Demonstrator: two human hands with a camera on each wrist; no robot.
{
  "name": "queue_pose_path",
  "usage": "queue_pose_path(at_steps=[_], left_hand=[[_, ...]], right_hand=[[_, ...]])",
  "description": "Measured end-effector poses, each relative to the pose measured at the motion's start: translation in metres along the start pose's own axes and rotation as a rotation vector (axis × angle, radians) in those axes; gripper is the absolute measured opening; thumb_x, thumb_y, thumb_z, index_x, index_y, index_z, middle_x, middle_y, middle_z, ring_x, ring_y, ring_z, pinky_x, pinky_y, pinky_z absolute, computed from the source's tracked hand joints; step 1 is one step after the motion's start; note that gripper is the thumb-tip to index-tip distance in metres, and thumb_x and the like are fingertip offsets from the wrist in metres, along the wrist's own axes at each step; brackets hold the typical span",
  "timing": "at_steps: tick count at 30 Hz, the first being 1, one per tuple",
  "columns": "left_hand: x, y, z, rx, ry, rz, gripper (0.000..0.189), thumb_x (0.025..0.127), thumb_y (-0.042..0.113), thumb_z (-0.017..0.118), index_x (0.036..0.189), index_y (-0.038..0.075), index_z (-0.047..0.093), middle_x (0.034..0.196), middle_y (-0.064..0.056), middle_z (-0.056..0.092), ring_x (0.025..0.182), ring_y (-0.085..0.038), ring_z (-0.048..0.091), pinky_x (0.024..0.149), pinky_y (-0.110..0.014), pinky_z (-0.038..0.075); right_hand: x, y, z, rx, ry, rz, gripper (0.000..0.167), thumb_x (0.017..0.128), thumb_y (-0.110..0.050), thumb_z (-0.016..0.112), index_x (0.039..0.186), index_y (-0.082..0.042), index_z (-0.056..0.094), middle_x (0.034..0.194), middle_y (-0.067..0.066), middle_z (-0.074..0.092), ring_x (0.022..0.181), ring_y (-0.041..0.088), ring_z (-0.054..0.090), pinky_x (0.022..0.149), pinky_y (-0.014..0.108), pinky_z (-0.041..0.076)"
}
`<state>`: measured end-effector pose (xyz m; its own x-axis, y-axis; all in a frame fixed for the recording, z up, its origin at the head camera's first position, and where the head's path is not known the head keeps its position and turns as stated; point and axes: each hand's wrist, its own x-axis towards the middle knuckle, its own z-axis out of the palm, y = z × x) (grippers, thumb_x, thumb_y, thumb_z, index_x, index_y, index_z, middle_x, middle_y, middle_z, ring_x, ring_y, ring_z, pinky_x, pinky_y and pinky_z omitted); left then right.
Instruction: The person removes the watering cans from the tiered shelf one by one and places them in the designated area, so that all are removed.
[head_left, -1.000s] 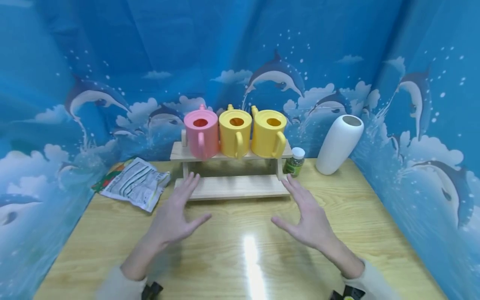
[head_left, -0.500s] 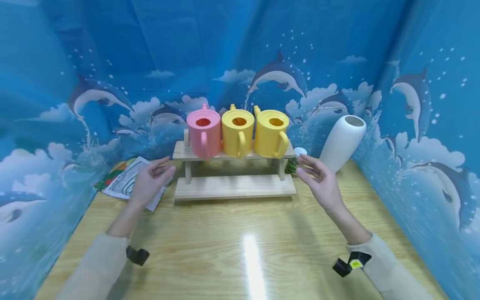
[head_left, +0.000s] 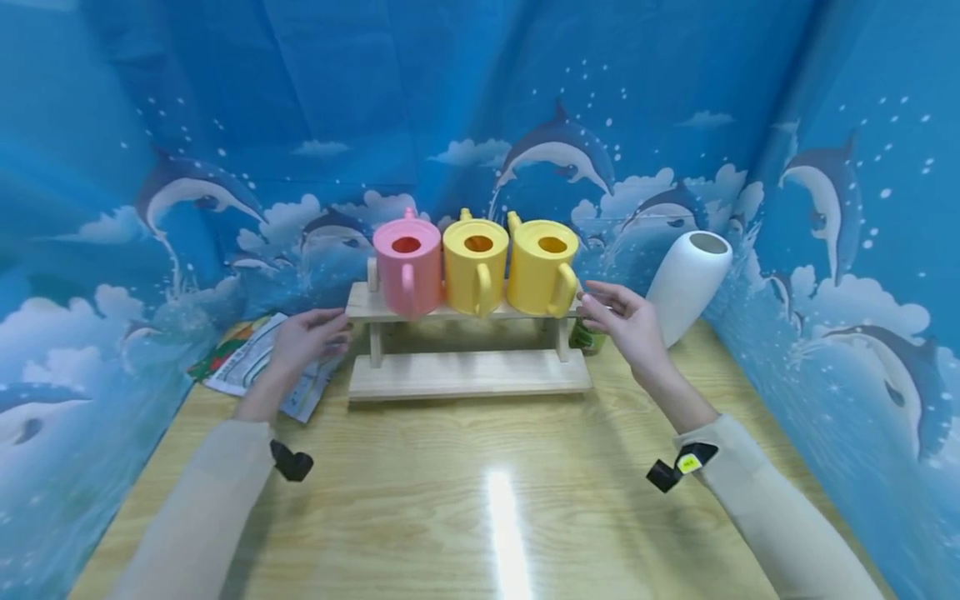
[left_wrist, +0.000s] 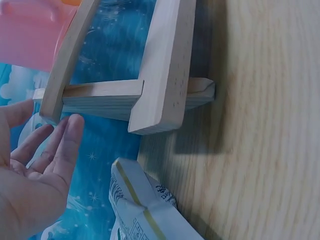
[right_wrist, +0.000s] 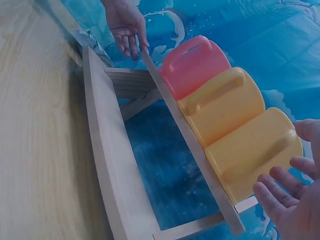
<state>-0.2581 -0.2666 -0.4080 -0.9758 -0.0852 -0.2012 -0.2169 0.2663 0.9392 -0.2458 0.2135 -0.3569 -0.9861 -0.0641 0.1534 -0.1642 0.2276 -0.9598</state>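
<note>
While one rack (head_left: 468,372) bears one pink watering can (head_left: 408,279) and two yellow watering cans (head_left: 461,279), left grip (head_left: 303,337) and right grip (head_left: 628,325), loosely spread, flank it, contact unclear.

From above, the head view looks forward and down across the table (head_left: 405,492); the wrist views, closer and turned sideways, face the shelf (head_left: 468,373) from either end, sharing the pink pot (head_left: 422,279).
</note>
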Motion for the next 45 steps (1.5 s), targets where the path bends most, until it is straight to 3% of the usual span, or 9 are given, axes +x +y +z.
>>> queue_pose_path(at_steps=[3,9,14,20,24,32,36,41,45], left_hand=[[0.005,0.001,0.003,0.005,0.016,-0.007,0.066,0.106,0.047,0.061,0.157,0.007,0.048,0.15,-0.021,0.06,0.093,0.0,0.074,0.095,-0.026,0.066],[0.008,0.002,0.005,0.002,0.045,-0.003,0.061,0.107,0.043,0.061,0.154,0.005,0.051,0.144,-0.02,0.063,0.084,0.004,0.073,0.097,-0.03,0.066],[0.009,0.002,0.004,-0.005,0.043,-0.007,0.06,0.107,0.041,0.061,0.154,0.004,0.052,0.141,-0.019,0.064,0.084,0.003,0.074,0.1,-0.034,0.065],[0.009,0.004,0.003,-0.015,0.03,-0.021,0.061,0.108,0.042,0.059,0.156,0.005,0.048,0.147,-0.021,0.061,0.082,0.004,0.074,0.091,-0.025,0.067],[0.009,0.004,0.003,-0.018,0.026,-0.018,0.061,0.108,0.041,0.059,0.156,0.005,0.048,0.148,-0.022,0.06,0.081,0.003,0.075,0.091,-0.026,0.067],[0.01,0.003,0.003,-0.013,0.017,-0.018,0.06,0.109,0.04,0.059,0.156,0.005,0.048,0.147,-0.023,0.061,0.08,0.003,0.075,0.091,-0.027,0.067],[0.01,0.002,0.003,-0.015,0.003,-0.015,0.059,0.109,0.039,0.059,0.156,0.004,0.048,0.147,-0.024,0.06,0.08,0.003,0.075,0.09,-0.026,0.067],[0.009,0.003,0.003,-0.009,-0.003,-0.01,0.061,0.109,0.039,0.059,0.156,0.004,0.047,0.143,-0.021,0.064,0.081,0.003,0.075,0.089,-0.026,0.067],[0.007,0.004,0.002,0.007,0.001,0.0,0.061,0.108,0.04,0.059,0.156,0.004,0.047,0.137,-0.017,0.067,0.081,0.003,0.074,0.095,-0.031,0.067]], right_hand=[[0.006,-0.004,0.003,-0.019,-0.006,0.015,0.057,0.103,-0.036,0.069,0.147,-0.001,0.057,0.125,0.004,0.074,0.102,0.004,0.076,0.091,0.021,0.065],[0.017,-0.009,0.006,-0.071,-0.049,0.022,0.052,0.104,-0.035,0.068,0.142,0.0,0.061,0.137,0.027,0.065,0.097,0.002,0.075,0.09,0.021,0.066],[0.026,-0.012,0.007,-0.094,-0.102,0.022,0.047,0.104,-0.031,0.07,0.138,0.0,0.065,0.134,0.026,0.067,0.101,0.008,0.075,0.092,0.029,0.067],[0.032,-0.015,0.005,-0.088,-0.183,0.037,0.046,0.104,-0.029,0.069,0.139,0.0,0.063,0.132,0.021,0.067,0.107,0.014,0.074,0.094,0.03,0.067],[0.03,-0.017,0.002,-0.092,-0.187,0.049,0.045,0.105,-0.027,0.069,0.139,0.002,0.062,0.127,0.018,0.066,0.104,0.012,0.074,0.092,0.03,0.067],[0.014,-0.018,-0.014,-0.032,-0.151,0.016,0.046,0.106,-0.02,0.066,0.141,0.009,0.059,0.113,-0.001,0.07,0.098,0.005,0.076,0.09,0.03,0.068],[-0.004,-0.018,-0.031,-0.07,-0.159,0.035,0.049,0.108,-0.022,0.062,0.144,0.01,0.055,0.111,-0.009,0.07,0.102,0.002,0.072,0.091,0.03,0.067],[-0.031,-0.016,-0.056,-0.134,-0.116,0.045,0.049,0.107,-0.028,0.063,0.143,0.006,0.059,0.111,-0.013,0.071,0.104,-0.001,0.071,0.088,0.026,0.068],[-0.053,-0.007,-0.08,-0.134,-0.074,0.011,0.038,0.107,-0.026,0.064,0.136,-0.002,0.067,0.111,-0.013,0.073,0.101,-0.001,0.073,0.085,0.024,0.068]])
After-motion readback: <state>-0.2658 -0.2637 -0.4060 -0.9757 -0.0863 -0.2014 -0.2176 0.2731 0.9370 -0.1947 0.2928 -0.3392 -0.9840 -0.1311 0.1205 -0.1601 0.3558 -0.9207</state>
